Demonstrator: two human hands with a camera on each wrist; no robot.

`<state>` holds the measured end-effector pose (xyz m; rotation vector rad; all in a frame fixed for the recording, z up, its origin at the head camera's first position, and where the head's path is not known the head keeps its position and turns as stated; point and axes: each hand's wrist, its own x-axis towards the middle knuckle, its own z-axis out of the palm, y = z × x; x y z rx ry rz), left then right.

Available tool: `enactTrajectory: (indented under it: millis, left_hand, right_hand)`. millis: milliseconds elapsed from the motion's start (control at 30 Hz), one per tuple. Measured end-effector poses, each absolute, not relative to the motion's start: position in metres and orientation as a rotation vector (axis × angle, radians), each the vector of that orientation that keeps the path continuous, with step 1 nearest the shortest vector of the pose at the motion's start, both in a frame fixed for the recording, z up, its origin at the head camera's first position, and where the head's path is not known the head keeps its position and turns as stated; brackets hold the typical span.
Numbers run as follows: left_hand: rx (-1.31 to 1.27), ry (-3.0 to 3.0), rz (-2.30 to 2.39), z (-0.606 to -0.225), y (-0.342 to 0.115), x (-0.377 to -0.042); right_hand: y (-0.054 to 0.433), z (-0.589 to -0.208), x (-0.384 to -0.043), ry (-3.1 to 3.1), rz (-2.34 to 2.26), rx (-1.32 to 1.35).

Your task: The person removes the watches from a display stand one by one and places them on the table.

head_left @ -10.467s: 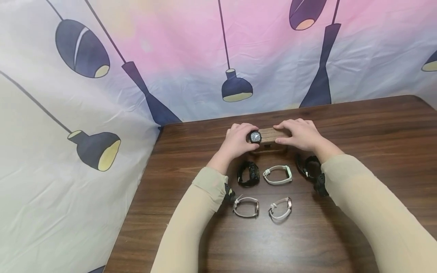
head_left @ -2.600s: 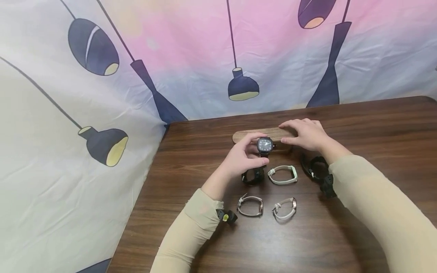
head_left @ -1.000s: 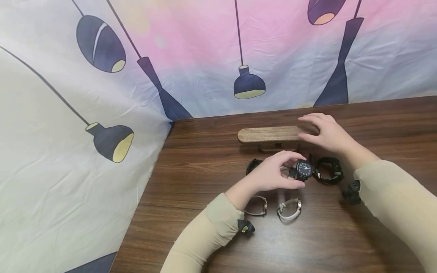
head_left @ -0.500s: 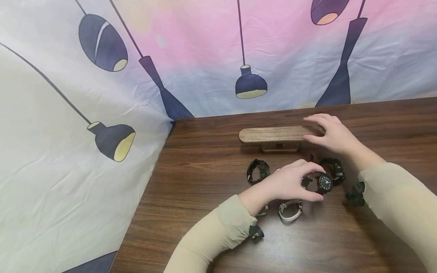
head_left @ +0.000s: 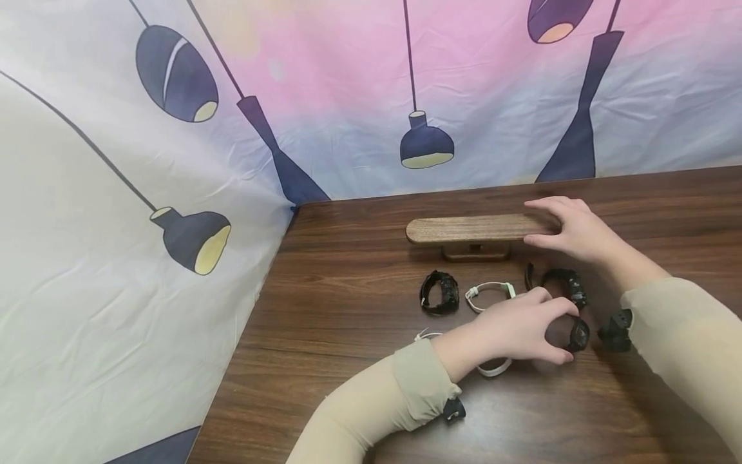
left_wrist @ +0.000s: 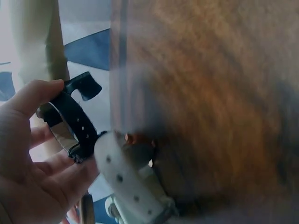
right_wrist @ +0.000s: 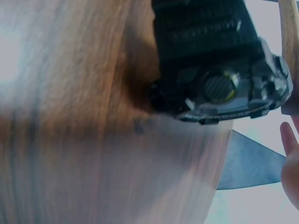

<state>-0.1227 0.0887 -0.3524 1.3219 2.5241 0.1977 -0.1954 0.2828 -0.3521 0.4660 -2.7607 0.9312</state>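
Observation:
My left hand pinches a black wristwatch between thumb and fingers, low over the front right of the watch group. In the left wrist view, the black strap hangs from the fingers close to a white strap. My right hand spans the right end of a wooden watch stand, fingers relaxed past the far edge and thumb by the near edge; firm contact cannot be made out. A chunky black sports watch lies between the hands, large in the right wrist view.
Another black watch and a pale green-white watch lie before the stand on the brown table. Two white-strapped watches at the front, including one white watch, are partly covered by my left arm. A lamp-patterned cloth hangs behind.
The black watch came off the stand in my left hand and moved right and toward the front. My right hand has slid rightward along the stand.

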Motion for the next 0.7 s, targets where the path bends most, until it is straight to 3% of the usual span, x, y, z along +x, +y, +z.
enactTrajectory:
  millis: [700]
  left_hand:
    - [1.383, 2.563, -0.161, -0.373, 0.109, -0.103]
  right_hand:
    - [0.292, -0.362, -0.190, -2.781, 0.945, 0.426]
